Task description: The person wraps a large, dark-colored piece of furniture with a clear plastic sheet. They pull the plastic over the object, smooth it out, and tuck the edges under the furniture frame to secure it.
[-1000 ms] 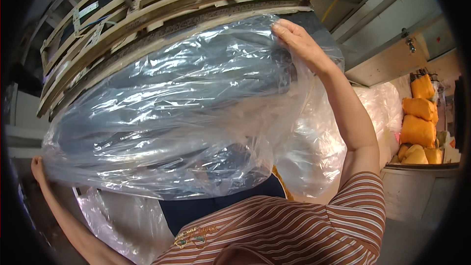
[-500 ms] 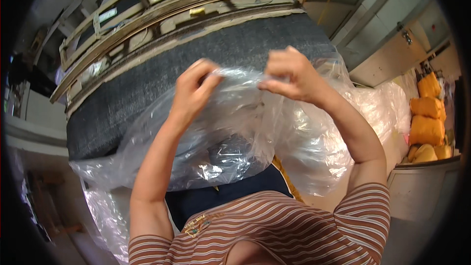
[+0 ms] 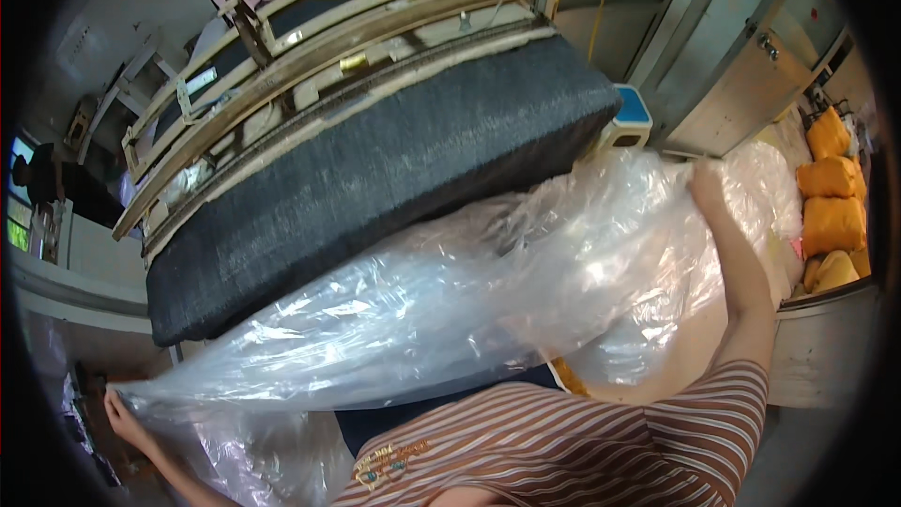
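Observation:
A wide sheet of clear plastic film (image 3: pixel 375 319) stretches across in front of me, wrinkled and shiny. My left hand (image 3: pixel 122 413) grips its edge at the far lower left, the fingers closed on the film. Out to the right my right hand (image 3: pixel 704 180) is closed on the film's other end, with part of its fingers hidden. More film hangs down at lower left and bunches at the right. Just beyond the sheet lies a dark grey fabric-covered padded surface (image 3: pixel 375 169).
Behind the padded surface runs a worn wooden frame (image 3: pixel 319 61) with a yellow cord. A blue-topped white stool (image 3: pixel 629 115) stands past its right end. Orange bundles (image 3: pixel 833 223) are stacked at far right, near a wooden door (image 3: pixel 741 84). A dark-clothed person (image 3: pixel 70 188) is at far left.
My hands have moved wide apart, left hand down to the left and right hand out to the right. The film between them has spread from a bunch into a long sheet, uncovering the padded surface.

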The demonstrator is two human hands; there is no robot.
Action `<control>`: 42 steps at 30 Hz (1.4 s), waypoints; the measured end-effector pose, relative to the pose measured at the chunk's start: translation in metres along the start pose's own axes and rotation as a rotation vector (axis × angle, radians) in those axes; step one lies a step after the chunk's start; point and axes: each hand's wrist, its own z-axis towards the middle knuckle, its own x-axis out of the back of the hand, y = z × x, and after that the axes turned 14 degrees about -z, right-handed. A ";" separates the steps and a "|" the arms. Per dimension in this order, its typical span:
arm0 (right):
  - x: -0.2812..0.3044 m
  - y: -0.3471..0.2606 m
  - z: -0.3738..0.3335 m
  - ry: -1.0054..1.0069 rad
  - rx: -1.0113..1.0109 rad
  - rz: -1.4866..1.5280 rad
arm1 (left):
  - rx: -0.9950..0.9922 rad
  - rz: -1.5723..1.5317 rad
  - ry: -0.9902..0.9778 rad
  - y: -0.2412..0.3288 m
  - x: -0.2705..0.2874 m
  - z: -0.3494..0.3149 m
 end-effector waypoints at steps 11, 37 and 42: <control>0.316 -0.132 0.176 0.771 0.063 1.035 | 0.181 0.018 -0.462 -0.132 -0.154 0.009; 0.275 -0.265 0.209 0.643 0.295 0.594 | 0.027 -0.280 -0.199 -0.009 -0.308 -0.007; 0.437 -0.401 0.079 0.440 0.731 1.146 | 0.074 -0.395 -0.123 -0.022 -0.313 -0.004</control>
